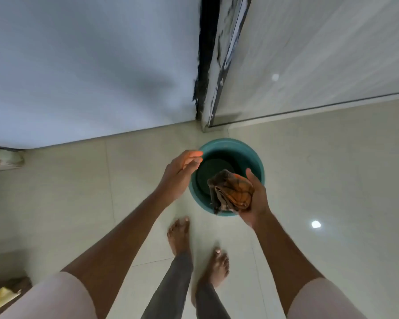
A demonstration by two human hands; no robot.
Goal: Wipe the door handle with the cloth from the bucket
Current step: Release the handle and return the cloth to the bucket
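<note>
A teal bucket (pixel 244 149) stands on the tiled floor near the foot of a door frame. My right hand (pixel 257 199) grips a bunched orange-and-brown checked cloth (pixel 233 192) just above the bucket's near rim. My left hand (pixel 182 171) hovers over the bucket's left rim, fingers loosely apart and holding nothing. The bucket's inside looks dark. No door handle is in view.
A worn dark door frame edge (pixel 209 65) rises behind the bucket, with a pale wall (pixel 90 65) to its left and a glossy panel (pixel 320 54) to its right. My bare feet (pixel 180 233) stand on the light floor tiles (pixel 332 180) just behind the bucket.
</note>
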